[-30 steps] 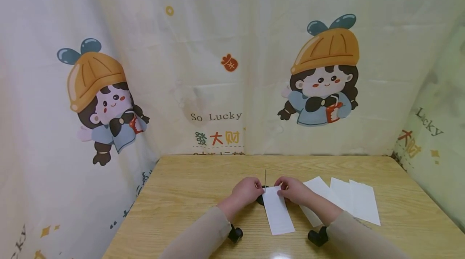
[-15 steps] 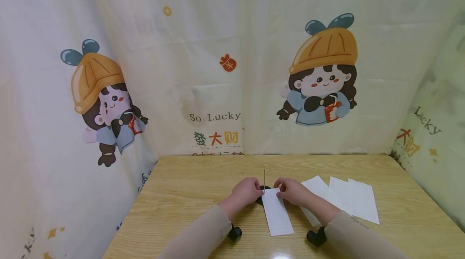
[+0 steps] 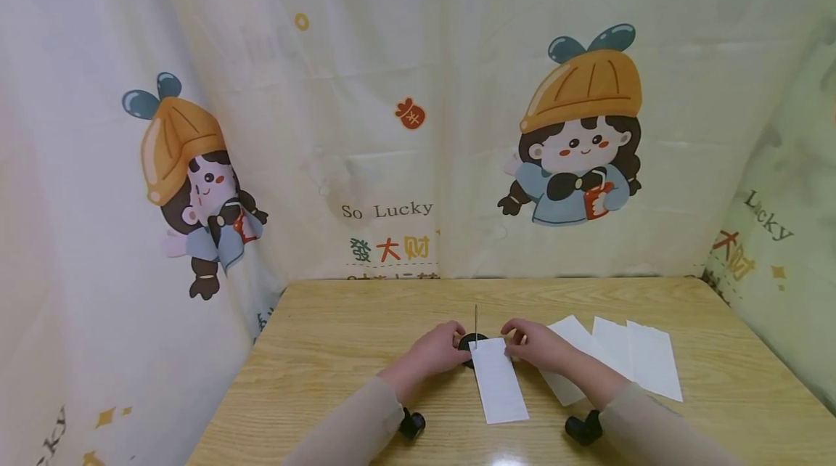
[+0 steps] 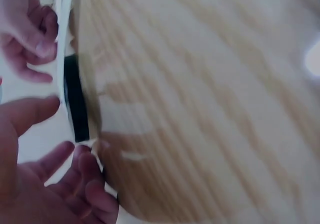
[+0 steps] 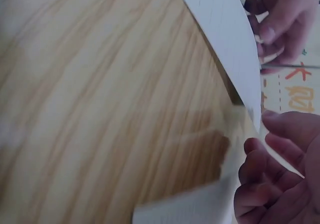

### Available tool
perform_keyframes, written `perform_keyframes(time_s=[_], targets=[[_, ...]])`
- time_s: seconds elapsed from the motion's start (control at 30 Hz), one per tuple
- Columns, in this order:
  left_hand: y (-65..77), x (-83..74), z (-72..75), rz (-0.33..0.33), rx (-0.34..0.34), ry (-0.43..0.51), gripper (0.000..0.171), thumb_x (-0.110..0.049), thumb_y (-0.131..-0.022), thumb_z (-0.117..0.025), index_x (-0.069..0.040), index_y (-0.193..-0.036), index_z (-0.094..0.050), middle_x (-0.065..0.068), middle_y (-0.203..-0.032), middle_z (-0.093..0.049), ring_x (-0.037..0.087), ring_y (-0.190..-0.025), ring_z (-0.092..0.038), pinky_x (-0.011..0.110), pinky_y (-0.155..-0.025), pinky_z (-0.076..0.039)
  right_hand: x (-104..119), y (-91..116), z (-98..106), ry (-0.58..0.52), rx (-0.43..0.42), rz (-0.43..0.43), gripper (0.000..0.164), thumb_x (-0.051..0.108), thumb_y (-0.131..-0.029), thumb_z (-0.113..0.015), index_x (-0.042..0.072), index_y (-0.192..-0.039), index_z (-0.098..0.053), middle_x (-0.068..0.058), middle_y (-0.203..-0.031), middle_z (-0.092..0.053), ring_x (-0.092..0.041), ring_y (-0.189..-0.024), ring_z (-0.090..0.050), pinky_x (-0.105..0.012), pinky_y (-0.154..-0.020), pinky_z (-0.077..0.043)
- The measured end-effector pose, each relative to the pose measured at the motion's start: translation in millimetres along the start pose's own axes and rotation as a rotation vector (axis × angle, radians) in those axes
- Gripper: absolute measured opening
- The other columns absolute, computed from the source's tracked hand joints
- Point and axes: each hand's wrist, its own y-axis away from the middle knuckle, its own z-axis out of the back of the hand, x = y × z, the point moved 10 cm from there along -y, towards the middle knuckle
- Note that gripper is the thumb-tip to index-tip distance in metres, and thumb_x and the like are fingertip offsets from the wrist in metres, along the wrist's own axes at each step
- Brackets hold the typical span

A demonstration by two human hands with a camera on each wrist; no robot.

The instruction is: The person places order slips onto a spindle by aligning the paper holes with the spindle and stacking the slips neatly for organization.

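Note:
A paper spike with a thin upright metal rod (image 3: 476,321) and a round black base (image 3: 464,342) stands on the table. One white lined paper slip (image 3: 499,386) lies over the base, the rod meeting it near its top left corner and seeming to pass through. My left hand (image 3: 439,350) is at the base's left side, fingers spread loosely around the black edge (image 4: 76,99), thumb tip close to the slip. By the slip's upper right edge is my right hand (image 3: 537,345), its fingers loosely bent; whether the thumb touches the paper (image 5: 220,29) I cannot tell.
Several more white slips (image 3: 655,364) lie overlapping on the wooden table (image 3: 353,313) to the right, partly beneath my right forearm. A patterned curtain (image 3: 366,125) hangs behind the table. Black wrist cameras (image 3: 583,428) sit under both sleeves.
Both hands have loosened from the slip's top edge and moved slightly apart, left hand leftward and right hand rightward. The slip stays at the spike, and more of the black base shows.

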Motion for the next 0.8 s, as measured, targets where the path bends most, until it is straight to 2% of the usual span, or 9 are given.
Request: perform_keyframes(time_s=[0.13,0.27,0.33,0.57,0.8], targets=[[3.1,2.4,-2.1,-0.042,0.052,0.019,0.047,-0.026,-0.085,-0.078,-0.011,-0.126,-0.059,-0.001,-0.094,-0.055,0.017,-0.084,-0.052,0.038,-0.081,-0.046,-0.1,9.5,15.1,0.036,-0.007,0.116,0.026,0.015,-0.091,-0.071,0.009,-0.115,-0.063,-0.001,-0.086,-0.056,-0.016,-0.068,-0.051,-0.03,-0.058,-0.045],[5.2,5.3,-2.7,-0.042,0.076,0.003,0.052,-0.028,-0.084,-0.079,-0.015,-0.13,-0.059,-0.002,-0.098,-0.055,0.016,-0.086,-0.052,0.038,-0.085,-0.047,-9.3,17.6,36.2,0.076,-0.03,0.187,0.03,0.018,-0.091,-0.072,0.005,-0.117,-0.064,0.001,-0.086,-0.057,-0.014,-0.067,-0.049,-0.028,-0.057,-0.043],[6.0,5.5,-1.8,-0.047,0.078,-0.01,0.053,-0.029,-0.083,-0.08,-0.016,-0.13,-0.059,-0.001,-0.099,-0.056,0.016,-0.087,-0.053,0.038,-0.085,-0.047,-16.9,20.7,47.6,0.088,-0.04,0.191,0.032,0.019,-0.091,-0.072,0.004,-0.118,-0.064,0.001,-0.087,-0.058,-0.014,-0.067,-0.049,-0.028,-0.057,-0.042],[6.9,2.3,0.2,-0.07,0.076,-0.056,0.052,-0.03,-0.084,-0.079,-0.017,-0.13,-0.059,0.002,-0.101,-0.058,0.016,-0.087,-0.054,0.038,-0.083,-0.048,-49.1,28.6,81.7,0.131,-0.068,0.121,0.036,0.021,-0.09,-0.073,0.004,-0.12,-0.063,-0.002,-0.089,-0.058,-0.017,-0.068,-0.047,-0.028,-0.057,-0.04],[7.3,1.1,0.5,-0.072,0.069,-0.064,0.049,-0.03,-0.085,-0.079,-0.018,-0.129,-0.06,0.001,-0.1,-0.058,0.016,-0.087,-0.054,0.038,-0.083,-0.048,-68.8,30.1,90.6,0.137,-0.056,0.095,0.04,0.023,-0.089,-0.075,0.004,-0.122,-0.063,-0.003,-0.092,-0.057,-0.019,-0.072,-0.047,-0.03,-0.059,-0.04]])
